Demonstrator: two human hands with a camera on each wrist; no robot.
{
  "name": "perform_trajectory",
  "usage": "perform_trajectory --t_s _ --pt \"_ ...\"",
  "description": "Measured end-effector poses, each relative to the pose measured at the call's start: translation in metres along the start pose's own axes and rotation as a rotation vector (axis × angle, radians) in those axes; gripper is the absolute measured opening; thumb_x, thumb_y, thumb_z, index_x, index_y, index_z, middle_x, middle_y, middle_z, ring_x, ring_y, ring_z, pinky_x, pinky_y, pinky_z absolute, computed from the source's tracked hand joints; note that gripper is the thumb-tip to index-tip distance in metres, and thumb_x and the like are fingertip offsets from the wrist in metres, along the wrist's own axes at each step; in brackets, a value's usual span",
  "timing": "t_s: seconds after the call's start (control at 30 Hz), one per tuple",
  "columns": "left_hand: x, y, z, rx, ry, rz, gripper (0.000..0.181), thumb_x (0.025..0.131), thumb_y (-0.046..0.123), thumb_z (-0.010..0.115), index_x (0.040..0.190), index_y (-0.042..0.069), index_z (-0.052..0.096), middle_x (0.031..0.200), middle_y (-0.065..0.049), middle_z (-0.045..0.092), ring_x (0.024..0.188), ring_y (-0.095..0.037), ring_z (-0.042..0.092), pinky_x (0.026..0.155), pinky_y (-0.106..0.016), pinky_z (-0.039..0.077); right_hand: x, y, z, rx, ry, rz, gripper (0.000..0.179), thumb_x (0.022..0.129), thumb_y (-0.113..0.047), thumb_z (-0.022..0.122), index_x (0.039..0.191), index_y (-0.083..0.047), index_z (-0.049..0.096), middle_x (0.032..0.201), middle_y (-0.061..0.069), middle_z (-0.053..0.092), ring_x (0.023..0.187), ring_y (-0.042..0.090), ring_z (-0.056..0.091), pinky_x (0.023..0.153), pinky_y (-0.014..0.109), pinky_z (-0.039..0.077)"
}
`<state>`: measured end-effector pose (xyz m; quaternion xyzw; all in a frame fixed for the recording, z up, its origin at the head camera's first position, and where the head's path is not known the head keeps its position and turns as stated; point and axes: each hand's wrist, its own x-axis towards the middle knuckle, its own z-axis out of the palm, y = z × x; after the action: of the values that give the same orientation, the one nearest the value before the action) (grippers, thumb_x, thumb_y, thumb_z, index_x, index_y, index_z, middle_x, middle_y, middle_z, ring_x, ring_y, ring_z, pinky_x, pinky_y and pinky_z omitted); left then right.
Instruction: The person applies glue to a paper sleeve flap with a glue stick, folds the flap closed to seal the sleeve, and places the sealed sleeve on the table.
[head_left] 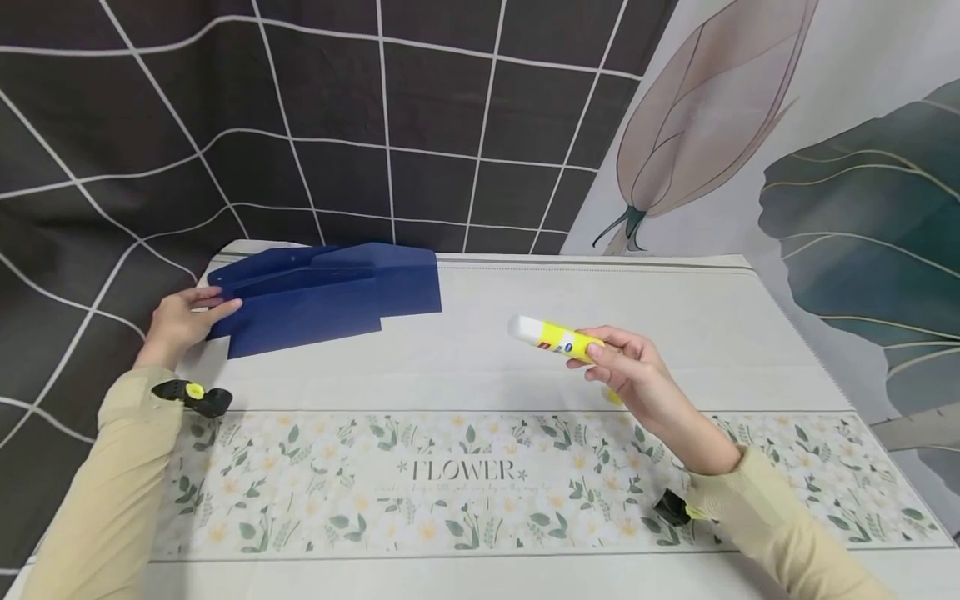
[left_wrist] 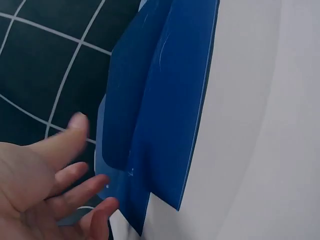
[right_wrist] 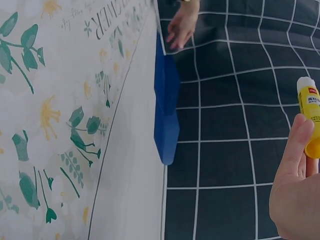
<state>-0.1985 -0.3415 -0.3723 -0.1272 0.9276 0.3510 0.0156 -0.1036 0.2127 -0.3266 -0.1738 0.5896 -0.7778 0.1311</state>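
Right grip (head_left: 622, 367) pinched a yellow, white-ended cylindrical glue stick (head_left: 558, 337), its white end pointing to the grip's left, above the white flower-banded desk (head_left: 495, 367). Left grip (head_left: 182, 323) was loose, fingers spread, at one end of a dark-blue folded sheet (head_left: 322, 304) extending to its right; contact was unclear.

The tablecloth (head_left: 510, 383) bears "FLOWER" in capitals between two flower-like asterisks (head_left: 402, 467), above a line of script (head_left: 463, 487) too faint to read; lettering on the glue stick (head_left: 557, 338) is too small.
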Motion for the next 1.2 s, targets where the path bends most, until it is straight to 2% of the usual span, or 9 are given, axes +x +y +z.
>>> perform_trajectory --t_s 0.1,0.23,0.37,0.63,0.87,0.93,1.0,1.1,1.2 --pt "0.002 -0.004 -0.001 0.02 -0.081 -0.01 0.066 0.097 0.038 0.052 0.138 -0.011 0.041 0.133 -0.032 0.047 0.132 -0.049 0.039 0.106 -0.057 0.032 0.0 0.0 0.0 -0.002 -0.005 -0.001 0.029 0.097 0.001 0.045 0.109 -0.012 0.069 0.104 -0.001 0.071 0.087 0.007 0.069 0.071 0.016 0.054" --pt "0.004 -0.007 0.0 0.061 -0.122 -0.022 0.055 0.099 0.03 0.05 0.135 -0.011 0.045 0.14 -0.035 0.038 0.134 -0.051 0.032 0.108 -0.059 0.028 0.0 0.001 0.001 0.004 -0.007 0.001 0.029 0.097 0.0 0.045 0.108 -0.012 0.069 0.104 -0.002 0.071 0.087 0.007 0.069 0.071 0.015 0.054" --pt "0.004 -0.009 0.002 0.082 -0.107 -0.018 0.05 0.099 0.027 0.05 0.132 -0.009 0.048 0.144 -0.037 0.032 0.134 -0.052 0.03 0.108 -0.06 0.027 0.0 0.001 0.001 0.008 -0.007 0.009 0.029 0.097 0.0 0.046 0.108 -0.012 0.069 0.104 -0.002 0.071 0.087 0.007 0.069 0.071 0.015 0.054" --pt "0.008 -0.013 0.01 0.017 -0.04 0.037 0.049 0.1 0.027 0.048 0.136 -0.006 0.047 0.133 -0.034 0.048 0.13 -0.049 0.038 0.103 -0.058 0.033 0.0 0.001 0.0 -0.002 -0.005 0.016 0.028 0.097 0.0 0.045 0.109 -0.012 0.068 0.106 -0.001 0.07 0.088 0.007 0.068 0.071 0.015 0.054" --pt "0.009 -0.013 0.012 0.033 -0.035 0.016 0.046 0.1 0.03 0.049 0.131 -0.004 0.054 0.143 -0.031 0.039 0.134 -0.049 0.034 0.104 -0.058 0.034 0.0 0.003 -0.001 -0.004 -0.004 0.018 0.029 0.097 -0.001 0.045 0.109 -0.013 0.069 0.106 -0.002 0.07 0.087 0.006 0.068 0.071 0.015 0.054" --pt "0.009 -0.013 0.013 0.036 -0.024 0.023 0.047 0.099 0.029 0.051 0.13 -0.005 0.054 0.14 -0.031 0.044 0.13 -0.047 0.041 0.095 -0.049 0.042 0.0 0.003 -0.001 -0.006 -0.001 0.02 0.029 0.097 -0.001 0.045 0.109 -0.013 0.069 0.106 -0.002 0.07 0.087 0.006 0.068 0.071 0.015 0.054" --pt "0.01 -0.013 0.014 0.027 0.013 0.021 0.048 0.097 0.029 0.055 0.13 -0.006 0.053 0.135 -0.032 0.049 0.124 -0.044 0.046 0.083 -0.035 0.046 0.0 0.003 -0.001 -0.004 0.005 0.021 0.029 0.097 -0.001 0.045 0.109 -0.013 0.069 0.106 -0.002 0.07 0.087 0.007 0.068 0.071 0.015 0.054" --pt "0.012 -0.011 0.014 0.007 0.075 0.003 0.052 0.095 0.027 0.057 0.133 -0.008 0.048 0.129 -0.034 0.052 0.116 -0.042 0.051 0.066 -0.018 0.038 -0.001 0.003 -0.001 -0.003 0.012 0.021 0.029 0.097 -0.001 0.045 0.109 -0.013 0.069 0.105 -0.001 0.07 0.087 0.007 0.068 0.07 0.015 0.054" --pt "0.014 -0.01 0.012 0.008 0.095 -0.028 0.056 0.096 0.027 0.053 0.139 -0.007 0.042 0.13 -0.035 0.051 0.117 -0.044 0.051 0.062 -0.014 0.034 -0.001 0.003 -0.001 -0.004 0.013 0.023 0.029 0.097 0.0 0.045 0.109 -0.013 0.069 0.105 -0.001 0.07 0.086 0.006 0.069 0.07 0.015 0.054"
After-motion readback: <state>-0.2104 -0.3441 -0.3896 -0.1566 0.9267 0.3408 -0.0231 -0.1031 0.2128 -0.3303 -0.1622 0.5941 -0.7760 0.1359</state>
